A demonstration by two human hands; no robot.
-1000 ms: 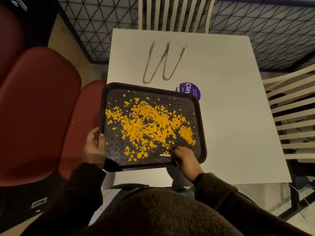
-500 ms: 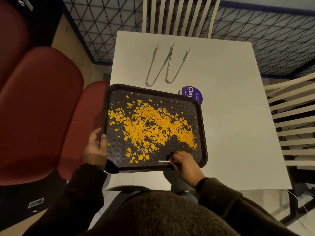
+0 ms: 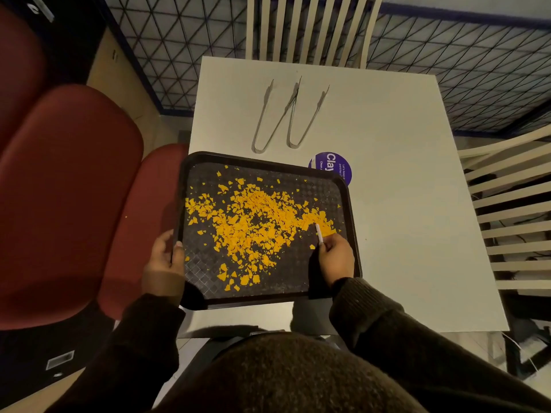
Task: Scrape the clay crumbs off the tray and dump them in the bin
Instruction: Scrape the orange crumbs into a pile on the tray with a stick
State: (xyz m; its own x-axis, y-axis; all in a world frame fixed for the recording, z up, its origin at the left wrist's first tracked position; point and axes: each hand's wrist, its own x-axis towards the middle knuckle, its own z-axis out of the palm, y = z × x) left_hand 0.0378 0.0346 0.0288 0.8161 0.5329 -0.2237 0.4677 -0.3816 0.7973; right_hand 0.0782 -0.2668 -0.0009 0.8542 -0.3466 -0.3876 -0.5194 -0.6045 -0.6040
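Crumbs point(image 3: 256, 222) of orange clay lie scattered over the floor of a dark tray point(image 3: 268, 301), thickest in a band across the middle and toward the right side, thin along the far edge and in the near left corner. That tray sits at the near left corner of a white table point(image 3: 402, 204), its left rim past the table's edge and over a red seat point(image 3: 140, 222). The left hand point(image 3: 164, 263) is closed on the tray's left rim, thumb on top. The right hand point(image 3: 335, 257) rests inside the tray by its right rim, fingers pinched around a thin white stick point(image 3: 319, 233) whose tip reaches into the heap of crumbs.

Beyond the tray the tabletop is bare to the right and at the back, apart from two metal tongs point(image 3: 286, 120) lying side by side near the far edge and a round purple sticker point(image 3: 334, 166) partly under the tray's far right corner. Pale slatted chairs point(image 3: 307, 28) stand at the far and right sides of the table. The floor is dark carpet with a pattern of triangles.
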